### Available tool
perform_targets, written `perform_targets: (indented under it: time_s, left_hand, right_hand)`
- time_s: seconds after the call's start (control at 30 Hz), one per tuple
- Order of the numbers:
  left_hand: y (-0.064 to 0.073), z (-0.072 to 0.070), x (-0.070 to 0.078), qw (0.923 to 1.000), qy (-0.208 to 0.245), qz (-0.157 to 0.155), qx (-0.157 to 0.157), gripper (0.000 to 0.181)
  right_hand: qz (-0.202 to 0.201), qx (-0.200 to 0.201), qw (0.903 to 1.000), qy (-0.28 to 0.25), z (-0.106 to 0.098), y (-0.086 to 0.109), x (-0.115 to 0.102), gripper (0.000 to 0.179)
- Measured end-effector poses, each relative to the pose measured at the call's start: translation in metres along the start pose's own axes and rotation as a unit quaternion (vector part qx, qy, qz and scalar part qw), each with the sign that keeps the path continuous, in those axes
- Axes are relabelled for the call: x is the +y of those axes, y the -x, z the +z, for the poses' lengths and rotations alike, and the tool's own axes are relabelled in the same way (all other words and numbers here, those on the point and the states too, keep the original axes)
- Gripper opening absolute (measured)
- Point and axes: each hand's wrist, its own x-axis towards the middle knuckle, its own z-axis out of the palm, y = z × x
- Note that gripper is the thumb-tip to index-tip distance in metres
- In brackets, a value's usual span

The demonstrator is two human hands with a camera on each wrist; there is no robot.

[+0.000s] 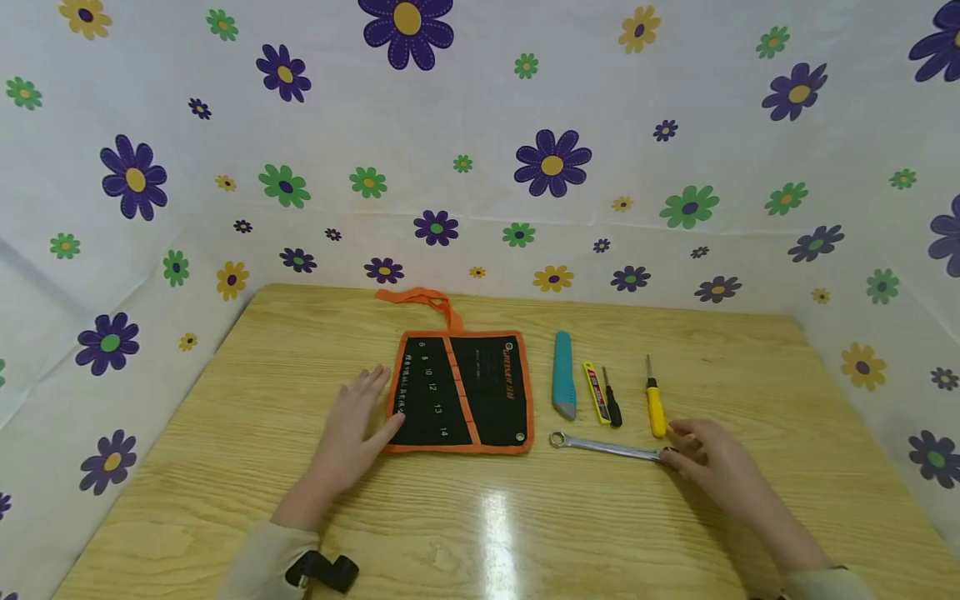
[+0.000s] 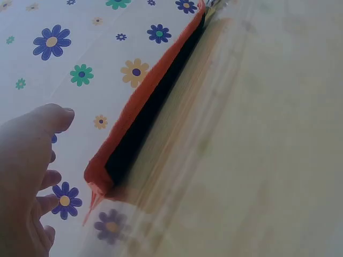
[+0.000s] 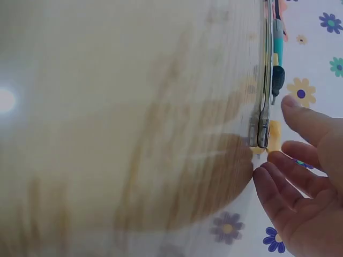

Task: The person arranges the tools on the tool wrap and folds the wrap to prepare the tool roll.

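A black tool pouch [image 1: 491, 400] with orange edging lies flat on the table, its numbered pockets facing up. My left hand [image 1: 345, 433] is at the pouch's left edge, fingers straight, thumb over the lower left corner. In the left wrist view, a gap shows between the thumb [image 2: 56, 118] and the pouch [image 2: 147, 110]. To the pouch's right, a silver combination wrench [image 1: 611, 448] lies crosswise. My right hand [image 1: 716, 462] is around the wrench's right end, its fingers loosely bent. The right wrist view shows thumb and fingers spread apart by the wrench [image 3: 263, 120], not closed on it.
Behind the wrench lie a teal utility knife [image 1: 563, 375], a slim yellow blade case [image 1: 596, 392], a small black screwdriver [image 1: 613, 408] and a yellow-handled screwdriver [image 1: 656, 408]. The pouch's orange strap [image 1: 420, 296] trails toward the table's back edge. A flowered cloth [image 1: 465, 192] hangs behind.
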Motion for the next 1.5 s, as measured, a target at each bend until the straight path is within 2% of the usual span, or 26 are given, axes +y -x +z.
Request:
perform_targets:
  time_s: [0.2,0.37,0.57,0.8,1.17,1.5]
  left_hand:
    - [0.004,0.01,-0.004,0.9988,0.042,-0.001,-0.024,0.067]
    - [0.007,0.016,-0.006,0.9976,0.057,-0.011,-0.037,0.067]
    - [0.006,0.022,-0.01,0.9981,0.022,-0.007,-0.057,0.068]
    - [0.007,0.02,-0.009,0.9962,-0.019,0.007,-0.085,0.071]
    - [0.008,0.019,-0.011,0.9953,-0.021,0.001,-0.095,0.071]
    - [0.008,0.02,-0.012,0.995,-0.029,0.005,-0.095,0.071]
  right_hand:
    - [0.006,-0.007,0.9999,0.008,0.003,-0.002,0.001,0.039]
    - [0.004,-0.025,0.9996,0.014,0.003,-0.005,0.003,0.027]
    - [0.004,-0.058,0.9981,0.02,-0.001,-0.006,0.002,0.028]
    - [-0.007,-0.065,0.9971,0.04,-0.004,-0.007,-0.002,0.026]
    - [0.009,-0.072,0.9962,0.047,-0.002,-0.011,-0.006,0.023]
    - [-0.001,-0.072,0.9968,0.035,-0.001,-0.012,-0.006,0.022]
